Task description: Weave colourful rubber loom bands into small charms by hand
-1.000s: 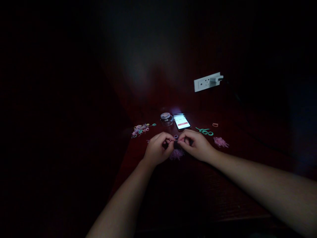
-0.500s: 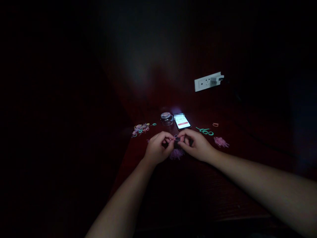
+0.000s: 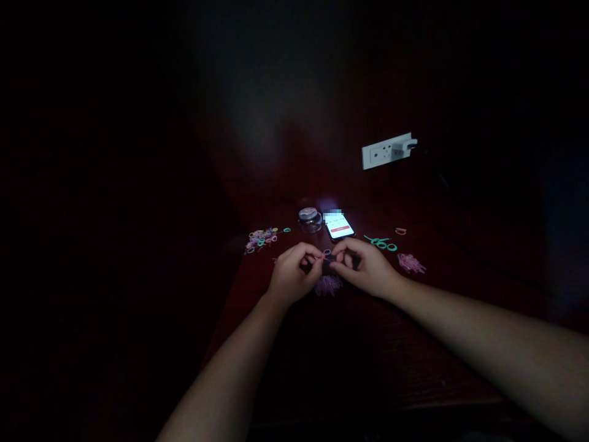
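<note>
My left hand (image 3: 297, 273) and my right hand (image 3: 365, 268) meet over the dark red table, both closed in a pinch with fingertips facing each other. Between the fingertips runs a thin pale band (image 3: 328, 259), held from both sides; its exact kind is too small to make out. Just beyond it a small purple ring (image 3: 327, 252) shows. Below the fingers lies a pile of thin purple bands (image 3: 328, 285). Past my hands, a lit phone (image 3: 340, 227) and a clear lidded jar (image 3: 310, 220) stand side by side.
A mixed heap of coloured bands (image 3: 262, 239) lies at the left. Several green bands (image 3: 381, 244), an orange band (image 3: 400, 231) and a pink pile (image 3: 411, 263) are at the right. A plug (image 3: 407, 146) sits in the wall socket (image 3: 378, 155). Surroundings are dark.
Both hands keep almost the same place and pinch. My fingertips have shifted very slightly, and the small purple ring beyond them shows a little more clearly.
</note>
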Action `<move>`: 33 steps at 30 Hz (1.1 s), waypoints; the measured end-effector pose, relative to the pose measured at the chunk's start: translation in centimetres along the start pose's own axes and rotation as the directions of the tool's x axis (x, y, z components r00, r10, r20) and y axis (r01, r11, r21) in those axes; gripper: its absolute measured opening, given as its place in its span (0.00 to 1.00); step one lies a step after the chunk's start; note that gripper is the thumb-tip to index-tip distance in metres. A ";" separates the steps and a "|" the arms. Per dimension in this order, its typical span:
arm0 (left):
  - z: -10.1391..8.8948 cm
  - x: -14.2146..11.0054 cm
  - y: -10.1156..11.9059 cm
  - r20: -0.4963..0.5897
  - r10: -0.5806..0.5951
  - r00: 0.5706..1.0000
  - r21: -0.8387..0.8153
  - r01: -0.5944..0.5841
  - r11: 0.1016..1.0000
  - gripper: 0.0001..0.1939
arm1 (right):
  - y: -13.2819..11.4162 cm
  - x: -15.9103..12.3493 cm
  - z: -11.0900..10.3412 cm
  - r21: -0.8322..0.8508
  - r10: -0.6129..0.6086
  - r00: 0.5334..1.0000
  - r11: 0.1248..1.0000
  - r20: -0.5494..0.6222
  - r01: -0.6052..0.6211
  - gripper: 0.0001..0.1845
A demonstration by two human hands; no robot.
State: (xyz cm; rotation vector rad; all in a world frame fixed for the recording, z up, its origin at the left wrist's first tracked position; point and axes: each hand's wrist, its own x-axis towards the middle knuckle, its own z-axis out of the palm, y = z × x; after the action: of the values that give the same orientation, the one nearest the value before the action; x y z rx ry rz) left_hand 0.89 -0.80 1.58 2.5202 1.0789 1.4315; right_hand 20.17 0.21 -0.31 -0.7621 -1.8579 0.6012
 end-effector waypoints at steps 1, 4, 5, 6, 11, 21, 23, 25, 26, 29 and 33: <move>0.0 0.0 0.0 0.004 -0.001 1.000 -0.009 0.001 1.000 0.05 | 0.0 0.0 0.0 0.002 -0.002 1.000 1.000 0.003 0.002 0.07; 0.0 0.0 0.0 0.016 0.003 1.000 -0.025 -0.002 1.000 0.04 | -0.1 0.1 -0.1 -0.011 -0.040 0.999 0.999 0.003 0.040 0.05; 0.0 0.0 0.0 0.016 0.005 1.000 -0.024 -0.005 1.000 0.04 | -0.1 0.1 -0.1 -0.017 -0.047 0.999 0.999 0.001 0.047 0.04; 0.0 0.0 0.0 0.015 0.007 1.000 -0.022 -0.007 1.000 0.04 | 0.0 0.1 -0.1 -0.023 -0.050 0.999 0.998 -0.003 0.050 0.04; 0.1 0.0 0.0 -0.014 0.001 1.000 -0.012 -0.001 1.000 0.04 | 0.1 0.1 -0.1 -0.036 -0.058 0.998 0.998 -0.010 0.058 0.04; 0.3 -0.2 -0.4 -0.110 -0.046 0.993 0.009 0.047 0.999 0.05 | 0.3 0.0 0.1 0.001 -0.033 0.999 0.999 0.000 0.033 0.08; 0.2 -0.2 -0.3 -0.099 -0.033 0.995 0.008 0.034 0.999 0.05 | 0.2 -0.1 0.2 0.025 -0.044 0.998 0.999 0.038 0.043 0.14; 0.2 -0.1 -0.1 -0.085 -0.009 0.996 0.011 0.010 1.000 0.05 | 0.1 -0.1 0.1 0.022 -0.060 0.997 0.998 0.045 0.059 0.10; 0.2 -0.1 0.0 -0.082 0.002 0.997 0.014 -0.001 1.000 0.05 | 0.0 0.0 0.1 0.011 -0.067 0.997 0.998 0.034 0.067 0.06; 0.2 -0.1 0.1 -0.089 0.013 0.996 0.020 -0.011 1.000 0.05 | -0.2 0.0 -0.1 -0.026 -0.085 0.996 0.996 0.005 0.085 0.06; 0.2 0.0 0.1 -0.095 0.010 0.995 0.027 -0.007 1.000 0.04 | -0.2 0.1 -0.3 -0.050 -0.107 0.994 0.993 -0.008 0.106 0.06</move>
State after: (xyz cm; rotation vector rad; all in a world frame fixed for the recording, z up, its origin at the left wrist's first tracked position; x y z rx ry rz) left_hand 1.08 -0.83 1.52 2.5007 1.1101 1.5651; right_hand 20.33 0.14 0.00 -0.6922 -1.8965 0.4842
